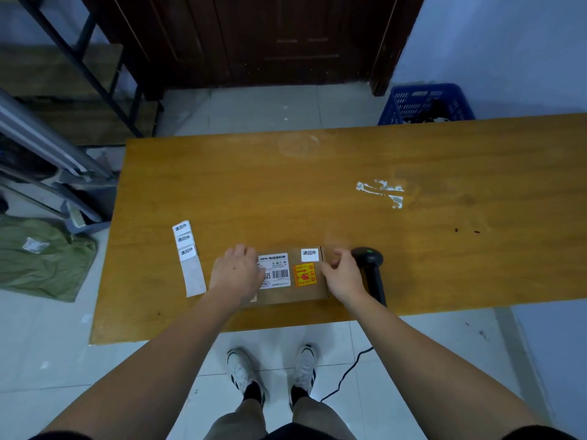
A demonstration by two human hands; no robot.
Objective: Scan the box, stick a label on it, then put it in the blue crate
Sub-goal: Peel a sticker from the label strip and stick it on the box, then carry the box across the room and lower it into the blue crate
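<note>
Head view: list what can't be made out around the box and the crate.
- Box: its left end, hidden under the left hand.
- Barcode label: small print too fine to read, left part covered by that hand.
- Right hand: fingers blurred, so its grip is unclear.
- Blue crate: lower part hidden behind the table; its dark contents unidentifiable.

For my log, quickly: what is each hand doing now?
Left hand: open, resting flat on the flat brown cardboard box.
Right hand: fingers curled at the box's right edge; grip cannot be told.
</note>
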